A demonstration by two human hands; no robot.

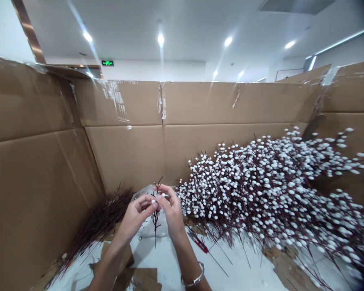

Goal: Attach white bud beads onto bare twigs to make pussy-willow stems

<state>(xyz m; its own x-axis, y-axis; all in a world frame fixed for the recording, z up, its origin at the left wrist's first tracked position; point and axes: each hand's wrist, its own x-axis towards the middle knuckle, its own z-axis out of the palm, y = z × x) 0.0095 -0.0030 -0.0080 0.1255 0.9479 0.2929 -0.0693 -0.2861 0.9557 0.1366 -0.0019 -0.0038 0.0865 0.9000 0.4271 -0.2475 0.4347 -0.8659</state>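
Both hands meet at one thin dark twig (pixel 155 227), which stands nearly upright between the fingertips: its forked top rises above the grip, and its lower stem hangs below. The left hand (pixel 135 211) pinches the twig between thumb and finger, with a white bud (pixel 153 201) just at these fingertips. The right hand (pixel 171 205) has its thumb and fingers bent around the same place, and another white bud shows between them; whether it squeezes the bud or the twig, I cannot tell.

In my judgement, the small bud is the weak point: if the fingers press it from the side, it can slip out and roll away under the grip, where a clear plastic bag (pixel 163 231) lies. The thin side branches could bend or snap, if the two hands push against each other. Because the stem below has no support, the twig may also turn in the pinch.

To the right of the grip, the large heap of budded branches (pixel 245 182) comes close to the right hand, so a wide movement could catch there. Nearer to the body, the red-handled tool (pixel 200 244) lies beside the right forearm, and a lowered wrist might knock it.
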